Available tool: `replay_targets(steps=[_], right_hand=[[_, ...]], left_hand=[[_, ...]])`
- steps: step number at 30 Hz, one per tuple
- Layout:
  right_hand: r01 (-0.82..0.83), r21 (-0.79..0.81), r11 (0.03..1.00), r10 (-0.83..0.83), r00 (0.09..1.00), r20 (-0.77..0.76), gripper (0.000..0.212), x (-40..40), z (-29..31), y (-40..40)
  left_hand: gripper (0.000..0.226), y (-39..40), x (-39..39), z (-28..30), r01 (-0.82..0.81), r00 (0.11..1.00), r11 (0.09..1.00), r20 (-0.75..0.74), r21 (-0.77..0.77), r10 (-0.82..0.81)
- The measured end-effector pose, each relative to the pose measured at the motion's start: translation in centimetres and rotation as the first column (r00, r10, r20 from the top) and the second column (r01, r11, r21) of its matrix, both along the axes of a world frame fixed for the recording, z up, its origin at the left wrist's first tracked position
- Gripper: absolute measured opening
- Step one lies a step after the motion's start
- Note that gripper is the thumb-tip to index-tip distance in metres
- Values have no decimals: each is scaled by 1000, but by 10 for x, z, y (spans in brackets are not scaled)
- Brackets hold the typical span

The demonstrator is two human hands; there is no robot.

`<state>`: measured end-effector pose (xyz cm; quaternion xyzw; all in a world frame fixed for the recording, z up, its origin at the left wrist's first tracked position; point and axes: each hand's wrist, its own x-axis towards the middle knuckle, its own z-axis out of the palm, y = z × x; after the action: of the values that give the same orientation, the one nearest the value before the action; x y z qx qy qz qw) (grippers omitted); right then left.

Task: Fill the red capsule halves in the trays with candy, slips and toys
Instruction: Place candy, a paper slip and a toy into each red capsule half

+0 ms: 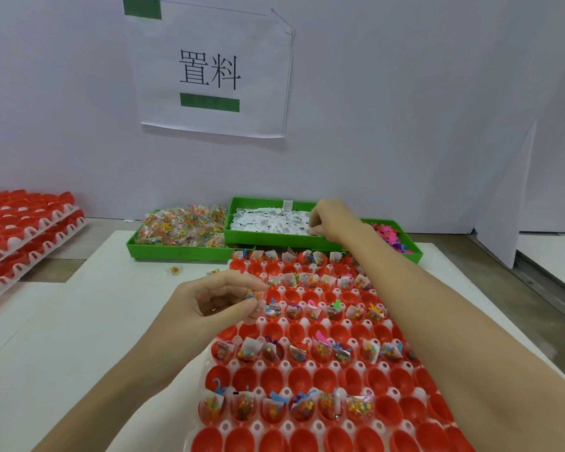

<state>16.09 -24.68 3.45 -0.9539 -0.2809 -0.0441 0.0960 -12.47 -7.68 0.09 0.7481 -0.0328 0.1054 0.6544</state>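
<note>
Red capsule halves (327, 383) sit in a white tray (284, 367) on the tabletop (79, 321), rows alternating: some already hold a candy packet, a paper slip and a small toy, the rows between them are bare. The left hand (216, 305) hovers at the tray's left edge, its thumb and forefinger curled into a pinch on a candy packet (253, 295) — a small clear sachet of coloured beads. The right hand (330, 220) reaches across the tray into the middle green bin of slips (268, 220), fingers bent down onto the pile; whether they have a slip pinched I cannot tell. Candy fills the green bin to the left (183, 228), and bright toys (390, 234) show in the bin behind the right wrist.

Risks, as I judge them:
- The right forearm (437, 321) lies low over the filled rows; dragging it back could knock slips and toys out of their halves.
- Slips lie packed flat, so the fingers may lift 2 at once, or none.
- The sachet is slick and held only at its edge — it could drop into a wrong half or a bare gap between cups.
- 2 stray packets (175, 270) already lie loose on the tabletop near the candy bin, so spills look likely here.

Spare trays of red halves (23, 223) are stacked at far left.
</note>
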Motion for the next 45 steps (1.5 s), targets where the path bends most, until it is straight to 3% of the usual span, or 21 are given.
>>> replay_targets(steps=[5, 16, 21, 25, 29, 35, 42, 45], right_hand=[[42, 52, 998, -43, 999, 18, 16, 0, -5, -3], [78, 388, 919, -51, 995, -80, 14, 5, -13, -17], [115, 605, 788, -59, 992, -112, 14, -16, -2, -23], [76, 726, 684, 148, 959, -240, 16, -66, 15, -42], [-7, 723, 691, 294, 916, -273, 14, -140, 16, -67], [-45, 739, 672, 348, 900, -262, 7, -224, -9, -75], [28, 751, 659, 291, 912, -290, 18, -241, -21, -71], [21, 747, 665, 345, 878, -332, 20, -245, -20, -73]], left_hand=[[19, -3, 0, 1, 7, 1000, 1000, -6, 1, -7], [27, -1, 0, 0, -4, 1000, 1000, -21, -13, 4], [24, -2, 0, 1, -44, 999, 998, -16, -52, 43], [23, -5, -1, 3, -98, 995, 990, -7, -101, 98], [18, -12, -4, 5, -76, 997, 996, 2, -45, 76], [26, -27, -11, 5, -17, 998, 1000, -53, -27, 15], [19, -39, -14, 2, 9, 999, 999, 34, 35, -10], [21, -41, -15, 1, 3, 999, 999, 53, 43, -5]])
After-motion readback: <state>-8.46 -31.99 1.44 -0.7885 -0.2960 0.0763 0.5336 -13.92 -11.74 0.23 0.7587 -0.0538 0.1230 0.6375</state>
